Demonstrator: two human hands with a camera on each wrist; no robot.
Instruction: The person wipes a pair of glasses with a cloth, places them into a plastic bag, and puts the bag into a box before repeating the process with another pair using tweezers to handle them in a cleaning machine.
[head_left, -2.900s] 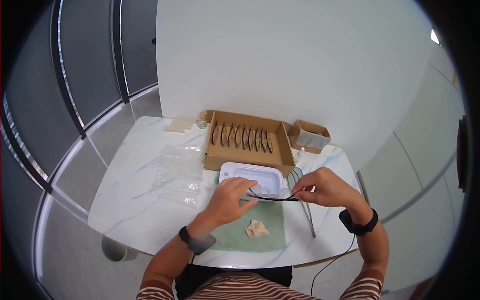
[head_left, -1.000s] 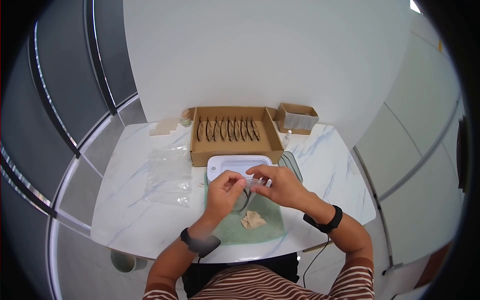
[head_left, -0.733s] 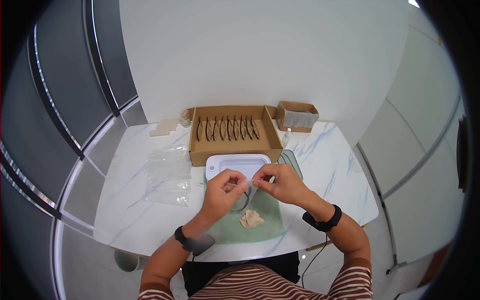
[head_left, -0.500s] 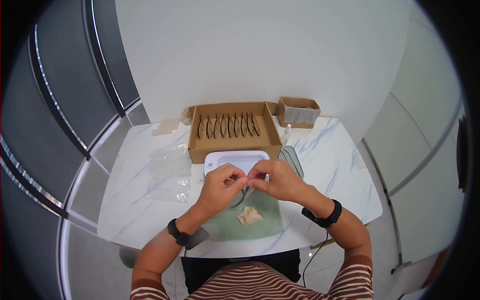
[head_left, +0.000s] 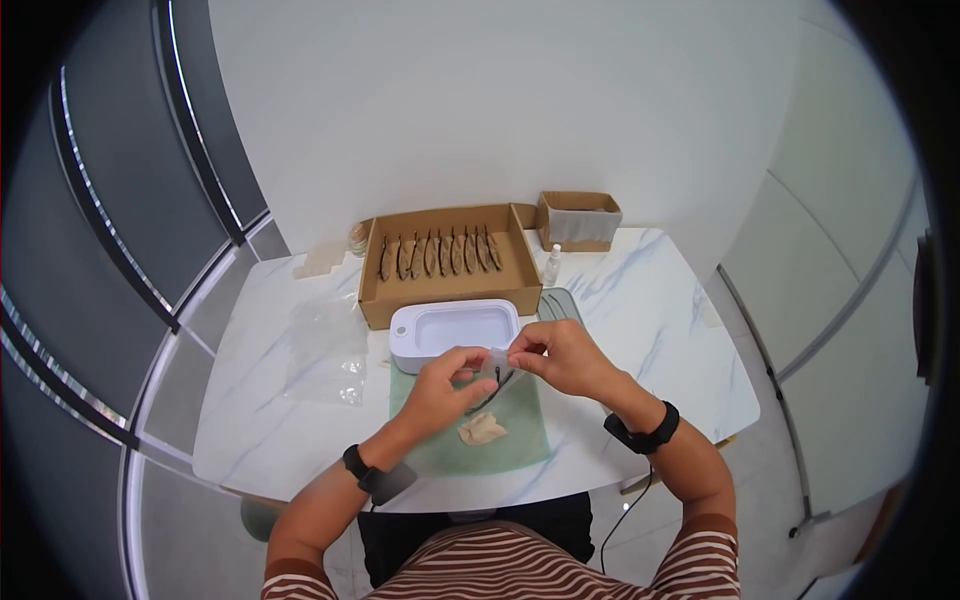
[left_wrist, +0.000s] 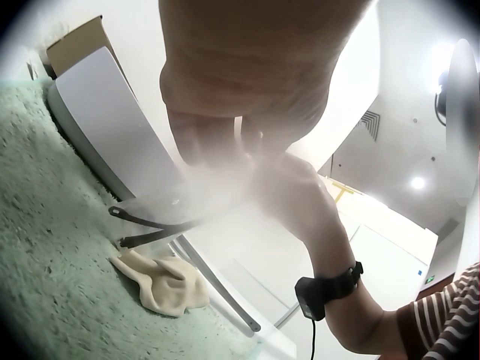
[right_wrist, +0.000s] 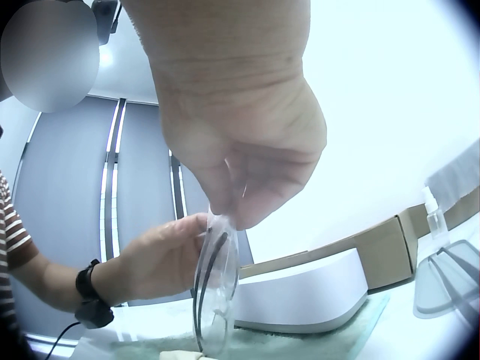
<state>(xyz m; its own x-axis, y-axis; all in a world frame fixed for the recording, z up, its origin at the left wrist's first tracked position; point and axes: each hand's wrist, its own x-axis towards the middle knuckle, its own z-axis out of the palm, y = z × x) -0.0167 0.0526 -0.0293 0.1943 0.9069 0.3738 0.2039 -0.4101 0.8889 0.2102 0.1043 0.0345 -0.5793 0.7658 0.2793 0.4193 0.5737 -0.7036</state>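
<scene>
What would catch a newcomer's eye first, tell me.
First, probably the neat row of dark, slender items in the open cardboard box at the back of the table. Then the clear bag of dark-armed glasses held between the left hand and right hand above the green mat.

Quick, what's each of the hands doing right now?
Left hand: closed, holding the clear bag with glasses inside.
Right hand: closed, pinching the same bag's top.

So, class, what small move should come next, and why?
Probably slide the right hand, which pinches the upper end of the clear plastic bag, along its edge to close it: dark-armed eyeglasses appear inside, and the left hand holds the bag.
</scene>
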